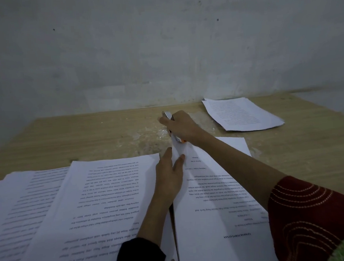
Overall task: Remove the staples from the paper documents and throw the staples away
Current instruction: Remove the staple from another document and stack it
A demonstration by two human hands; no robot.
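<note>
we counted three spreads of printed paper and one tool. the largest thing was the grey plaster wall (161,45), mottled and scuffed, rising beyond both hands. below it lay the wooden table (86,136), pale grain, with a worn, flaky patch just left of the right hand. left of the left hand spread a fanned stack of sheets (70,208), flat, white, printed in dense lines that read upside down to us. under and between the hands lay the document (212,198) being worked on, white and rectangular, its far corner lifted. well beyond the right hand, near the wall, sat a smaller loose pile (241,113), slightly skewed.

our left hand (170,171), in a black sleeve, pinched the raised corner of the document between thumb and forefinger, the other fingers loosely curled. our right hand (181,125), from a red embroidered sleeve, was closed around a small metal staple tool (167,115), silver with an orange end, set against that same corner. we could not make out any staple itself.
</note>
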